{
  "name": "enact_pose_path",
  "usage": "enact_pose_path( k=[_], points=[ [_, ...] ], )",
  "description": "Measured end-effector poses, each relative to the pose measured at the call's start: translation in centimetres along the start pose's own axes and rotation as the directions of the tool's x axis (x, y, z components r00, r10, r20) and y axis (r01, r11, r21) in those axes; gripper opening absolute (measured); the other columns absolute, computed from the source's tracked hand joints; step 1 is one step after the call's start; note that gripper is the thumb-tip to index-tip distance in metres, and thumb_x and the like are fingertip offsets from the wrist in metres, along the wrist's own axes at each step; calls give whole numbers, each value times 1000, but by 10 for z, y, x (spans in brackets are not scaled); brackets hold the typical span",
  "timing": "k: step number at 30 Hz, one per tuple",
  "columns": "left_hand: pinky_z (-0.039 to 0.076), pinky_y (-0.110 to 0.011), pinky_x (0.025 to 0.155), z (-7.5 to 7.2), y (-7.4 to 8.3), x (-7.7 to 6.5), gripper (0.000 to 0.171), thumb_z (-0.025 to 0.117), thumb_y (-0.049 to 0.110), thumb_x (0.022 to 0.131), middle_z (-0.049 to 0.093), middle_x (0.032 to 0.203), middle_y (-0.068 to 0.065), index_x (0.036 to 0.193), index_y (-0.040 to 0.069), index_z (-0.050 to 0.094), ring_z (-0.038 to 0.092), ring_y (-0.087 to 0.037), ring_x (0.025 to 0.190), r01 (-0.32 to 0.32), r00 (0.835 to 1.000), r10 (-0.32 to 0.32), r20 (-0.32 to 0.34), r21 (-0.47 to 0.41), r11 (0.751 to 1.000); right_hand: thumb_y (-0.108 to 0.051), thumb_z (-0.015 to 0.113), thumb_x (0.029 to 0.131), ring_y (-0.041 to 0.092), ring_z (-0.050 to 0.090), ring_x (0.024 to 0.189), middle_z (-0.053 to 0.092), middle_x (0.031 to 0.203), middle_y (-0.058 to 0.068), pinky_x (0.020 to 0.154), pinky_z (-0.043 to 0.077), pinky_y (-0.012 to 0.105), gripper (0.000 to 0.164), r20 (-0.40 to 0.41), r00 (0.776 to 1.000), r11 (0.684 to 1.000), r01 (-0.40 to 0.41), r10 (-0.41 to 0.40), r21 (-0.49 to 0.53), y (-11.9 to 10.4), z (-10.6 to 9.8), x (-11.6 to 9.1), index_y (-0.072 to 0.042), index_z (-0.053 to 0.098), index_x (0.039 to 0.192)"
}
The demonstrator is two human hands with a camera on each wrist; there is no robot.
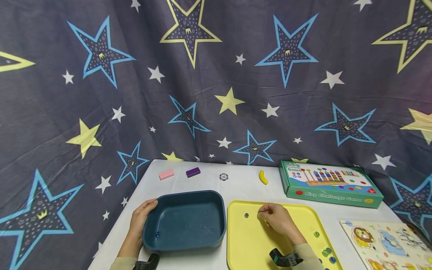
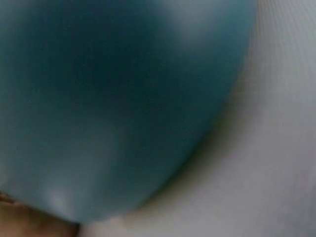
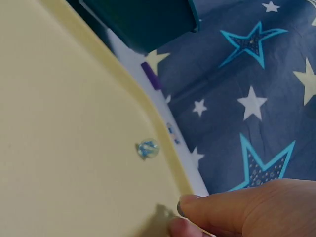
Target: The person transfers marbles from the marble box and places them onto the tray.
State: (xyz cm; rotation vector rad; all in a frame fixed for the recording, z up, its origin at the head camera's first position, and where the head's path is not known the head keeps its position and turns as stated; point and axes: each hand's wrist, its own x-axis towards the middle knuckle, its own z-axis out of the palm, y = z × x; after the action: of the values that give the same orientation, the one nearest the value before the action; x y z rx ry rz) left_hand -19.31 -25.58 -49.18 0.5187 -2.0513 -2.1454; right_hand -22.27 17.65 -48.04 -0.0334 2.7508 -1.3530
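Observation:
My left hand [image 1: 138, 219] grips the left rim of a dark teal plastic bin [image 1: 185, 245]; the left wrist view is filled by the bin's blurred side. Inside the bin, a blue marble [image 1: 157, 234] lies near the left end. Over the far part of a yellow tray [image 1: 249, 243], my right hand [image 1: 278, 221] pinches a small dark marble [image 3: 180, 209] between thumb and finger, mostly hidden by them. Left of that hand, a clear marble with blue swirls [image 3: 148, 148] rests on the tray. Several green and blue marbles [image 1: 325, 252] lie along the tray's right side.
Behind the bin and tray are a pink block [image 1: 166, 174], a purple block [image 1: 193, 172], a poker chip [image 1: 224, 177] and a toy banana [image 1: 263, 177]. A green ring game box [image 1: 332, 183] stands back right, with an animal puzzle board [image 1: 388, 243] in front. A star-patterned curtain [image 1: 216, 75] hangs behind.

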Motion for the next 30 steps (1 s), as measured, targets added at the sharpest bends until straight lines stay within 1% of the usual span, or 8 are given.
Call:
enact_pose_path(
  k=[2, 9, 14, 19, 21, 24, 27, 30],
  points=[
    [44, -28, 77, 2, 2, -2, 45, 63, 37, 82, 59, 102, 2, 114, 5, 59, 52, -15, 95, -4, 1000, 4, -7, 12, 1000, -14, 66, 80, 13, 50, 54, 57, 68, -1, 49, 41, 27, 6, -2, 1000, 1000, 3, -3, -19, 1, 0, 0, -10, 64, 84],
    [44, -27, 76, 3, 5, -2, 44, 65, 36, 81, 60, 99, 1, 111, 4, 60, 53, -15, 92, -6, 1000, 6, -13, 0, 1000, -12, 65, 78, 12, 50, 56, 58, 71, -3, 51, 40, 27, 4, -21, 1000, 996, 20, -22, -88, 6, 4, 2, -12, 64, 82],
    [44, -28, 74, 3, 4, -2, 42, 65, 36, 81, 60, 97, 1, 109, 5, 61, 53, -15, 90, -5, 1000, 5, -11, -3, 1000, -14, 68, 76, 11, 50, 57, 58, 71, -3, 51, 40, 26, 8, -20, 1000, 997, 21, -23, -78, 6, 4, 3, -12, 65, 84],
    [44, -27, 74, 3, 3, -1, 40, 65, 35, 81, 60, 98, 2, 107, 6, 62, 54, -15, 90, -16, 1000, 16, -15, 12, 1000, -17, 69, 77, 11, 51, 56, 59, 71, -3, 50, 40, 25, 13, -22, 999, 997, 24, -26, -77, 5, -1, 1, -11, 66, 88],
    [45, -28, 73, 4, 2, 0, 39, 64, 35, 82, 60, 97, 2, 107, 6, 62, 54, -15, 90, -16, 1000, 16, -15, 7, 1000, -18, 69, 78, 12, 50, 57, 59, 72, -2, 50, 40, 26, 12, -38, 998, 996, 37, -41, -85, 4, -5, 1, -11, 66, 88],
    [45, -28, 74, 3, 2, 0, 39, 64, 35, 81, 60, 97, 2, 107, 6, 62, 54, -15, 90, -12, 1000, 12, -14, -3, 1000, -18, 67, 80, 11, 49, 64, 59, 73, -3, 54, 39, 26, 10, -80, 993, 992, 84, -92, -95, -1, -9, 0, -12, 67, 88],
    [45, -28, 74, 3, 1, 0, 40, 64, 36, 81, 60, 97, 2, 107, 7, 62, 55, -15, 90, -8, 1000, 7, -15, -5, 1000, -17, 64, 83, 12, 51, 67, 61, 75, -2, 56, 41, 25, 10, -104, 987, 992, 121, -123, -30, -17, -10, -3, -11, 67, 90],
    [46, -28, 73, 3, 2, -1, 40, 64, 36, 81, 60, 96, 2, 107, 6, 62, 55, -15, 89, -13, 1000, 13, -15, -3, 1000, -16, 62, 85, 15, 52, 63, 62, 77, 3, 52, 42, 25, 9, -92, 987, 983, 145, -135, 113, -42, -6, -11, -10, 67, 91]
  ],
)
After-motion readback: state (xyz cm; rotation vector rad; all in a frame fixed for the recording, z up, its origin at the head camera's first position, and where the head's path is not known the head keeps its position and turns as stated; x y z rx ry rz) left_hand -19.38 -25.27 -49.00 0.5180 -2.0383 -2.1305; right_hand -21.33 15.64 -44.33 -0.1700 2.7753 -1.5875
